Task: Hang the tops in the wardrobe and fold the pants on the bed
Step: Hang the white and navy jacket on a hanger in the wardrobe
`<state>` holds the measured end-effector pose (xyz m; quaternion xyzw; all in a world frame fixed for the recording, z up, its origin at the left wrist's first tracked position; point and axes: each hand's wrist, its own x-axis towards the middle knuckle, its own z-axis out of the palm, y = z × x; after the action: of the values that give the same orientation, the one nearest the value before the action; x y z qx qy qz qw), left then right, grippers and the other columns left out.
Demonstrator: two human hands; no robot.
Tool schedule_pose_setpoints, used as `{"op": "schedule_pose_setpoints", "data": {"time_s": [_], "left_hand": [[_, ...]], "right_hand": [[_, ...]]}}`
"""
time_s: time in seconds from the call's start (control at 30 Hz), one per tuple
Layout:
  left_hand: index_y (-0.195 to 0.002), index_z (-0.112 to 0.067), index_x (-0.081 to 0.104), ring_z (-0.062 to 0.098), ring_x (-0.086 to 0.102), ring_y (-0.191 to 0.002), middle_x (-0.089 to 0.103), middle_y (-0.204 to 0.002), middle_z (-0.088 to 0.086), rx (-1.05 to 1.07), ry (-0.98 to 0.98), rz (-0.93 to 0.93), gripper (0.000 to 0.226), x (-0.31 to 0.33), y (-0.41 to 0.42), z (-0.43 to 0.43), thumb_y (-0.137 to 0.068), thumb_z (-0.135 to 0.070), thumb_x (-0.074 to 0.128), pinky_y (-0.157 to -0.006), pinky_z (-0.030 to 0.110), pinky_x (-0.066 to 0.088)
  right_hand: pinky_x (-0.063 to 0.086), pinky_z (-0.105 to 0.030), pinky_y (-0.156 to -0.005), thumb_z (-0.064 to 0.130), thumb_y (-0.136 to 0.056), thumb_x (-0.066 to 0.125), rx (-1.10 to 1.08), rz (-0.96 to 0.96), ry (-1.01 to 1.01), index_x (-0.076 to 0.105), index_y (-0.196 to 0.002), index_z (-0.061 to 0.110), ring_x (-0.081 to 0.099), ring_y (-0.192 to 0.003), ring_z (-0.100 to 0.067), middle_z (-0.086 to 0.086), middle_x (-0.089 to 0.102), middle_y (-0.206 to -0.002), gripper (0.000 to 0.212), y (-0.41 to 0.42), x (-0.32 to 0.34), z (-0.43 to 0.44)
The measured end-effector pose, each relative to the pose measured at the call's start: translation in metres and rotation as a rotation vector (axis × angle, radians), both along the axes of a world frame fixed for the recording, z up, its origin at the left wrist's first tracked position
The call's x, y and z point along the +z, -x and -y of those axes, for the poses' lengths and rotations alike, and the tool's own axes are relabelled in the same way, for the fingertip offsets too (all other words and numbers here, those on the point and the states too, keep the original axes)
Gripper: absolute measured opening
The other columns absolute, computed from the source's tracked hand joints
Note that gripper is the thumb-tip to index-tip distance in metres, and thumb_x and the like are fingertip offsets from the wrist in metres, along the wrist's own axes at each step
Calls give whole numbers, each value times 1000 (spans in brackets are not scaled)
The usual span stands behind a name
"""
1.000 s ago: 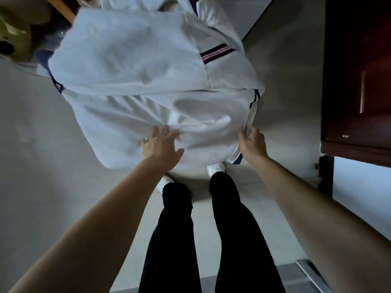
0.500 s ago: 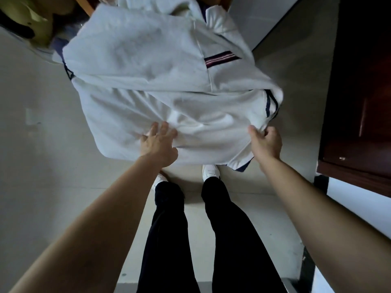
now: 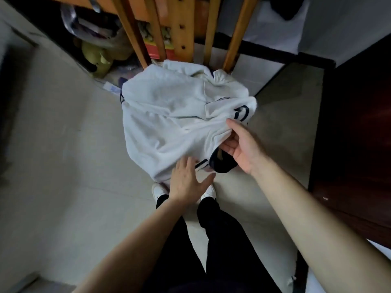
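A white top [image 3: 169, 115] with dark navy trim hangs bunched in front of me above the floor. Its upper end is near the wooden posts, and what holds it up is hidden. My left hand [image 3: 188, 182] lies at the lower hem with straight, spread fingers touching the cloth. At the top's right edge, my right hand [image 3: 243, 149] pinches the cloth by the navy hem, thumb over it and fingers tucked beneath. No pants are in view apart from the black ones I wear.
Orange wooden posts [image 3: 182, 28] of a frame rise just behind the top, with a yellow plush [image 3: 97, 58] and bags stuffed beneath. A dark wooden wardrobe [image 3: 359, 127] stands at the right. Below are pale floor tiles [image 3: 63, 166] and my white shoes [image 3: 157, 190].
The view has lifted, so the top looks smaller and farther off. My left hand slid down to the lower hem and spread flat. My right hand turned palm-up under the right edge.
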<state>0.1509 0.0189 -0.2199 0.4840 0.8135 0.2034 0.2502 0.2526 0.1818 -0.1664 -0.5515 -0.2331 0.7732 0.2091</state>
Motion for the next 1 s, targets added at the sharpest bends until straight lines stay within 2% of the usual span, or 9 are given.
{"op": "schedule_pose_setpoints", "data": {"time_s": [0.1, 0.2, 0.33, 0.43, 0.5, 0.63, 0.73, 0.9, 1.0], "left_hand": [[-105, -17, 55, 18, 48, -92, 52, -98, -2, 30, 3, 26, 63, 51, 14, -15, -71, -69, 67, -75, 33, 41], [-101, -12, 60, 27, 59, -94, 62, -94, 0, 390, -129, 213, 16, 109, 48, -30, -87, -19, 61, -75, 33, 42], [-96, -10, 58, 27, 56, -84, 59, -81, 1, 812, -342, 261, 27, 197, 106, -22, -81, 8, 45, -68, 27, 36], [-90, -16, 54, 23, 51, -79, 54, -75, -7, 880, -483, 188, 24, 257, 133, -2, -83, 5, 44, -67, 28, 35], [-91, -14, 55, 22, 51, -79, 55, -76, -6, 918, -570, 123, 20, 290, 147, 18, -85, 3, 45, -70, 33, 40], [-88, -14, 55, 13, 50, -71, 55, -74, -7, 965, -729, -39, 21, 353, 167, 61, -82, 4, 45, -68, 29, 42], [-88, -9, 56, 16, 51, -72, 55, -75, -3, 1107, -871, -126, 20, 388, 182, 101, -81, 6, 44, -69, 29, 41], [-88, -12, 57, 5, 51, -67, 57, -75, -5, 1174, -947, -262, 24, 426, 207, 186, -82, 7, 44, -64, 19, 43], [-88, -15, 57, -2, 54, -68, 58, -76, -8, 1261, -994, -340, 25, 443, 223, 241, -82, 7, 46, -65, 11, 42]], "right_hand": [[58, -27, -67, 24, -92, 69, 119, -170, -124, 76, -95, 20, 74, -85, -18, -6, 76, -95, 10, 33, 66, 1], [60, -38, -79, 29, -91, 68, 286, -203, -315, 73, -105, 15, 73, -94, -25, -11, 75, -104, 20, 63, 136, -2], [58, -51, -83, 44, -92, 62, 442, 136, -805, 66, -87, 4, 68, -92, -30, -14, 71, -94, 40, 90, 203, -13], [49, -26, -72, 41, -97, 58, 553, 269, -1035, 63, -79, 2, 62, -86, -30, -8, 63, -81, 43, 114, 216, -12], [41, -12, -77, 29, -94, 66, 617, 275, -1109, 67, -99, 12, 60, -103, -25, 1, 60, -98, 18, 133, 214, -3], [34, -34, -109, 33, -79, 81, 731, 346, -1281, 41, -142, 14, 36, -132, -27, -12, 36, -139, 77, 174, 215, 22], [35, -40, -108, 42, -86, 70, 1017, 450, -1379, 45, -143, 21, 38, -133, -32, -11, 42, -140, 65, 208, 225, 45], [33, -39, -109, 34, -83, 67, 1260, 144, -1443, 33, -151, 22, 35, -137, -27, -8, 39, -147, 77, 264, 257, 131], [45, -39, -92, 24, -90, 54, 1382, -35, -1574, 59, -128, 20, 54, -119, -32, -9, 61, -125, 38, 304, 283, 200]]}}
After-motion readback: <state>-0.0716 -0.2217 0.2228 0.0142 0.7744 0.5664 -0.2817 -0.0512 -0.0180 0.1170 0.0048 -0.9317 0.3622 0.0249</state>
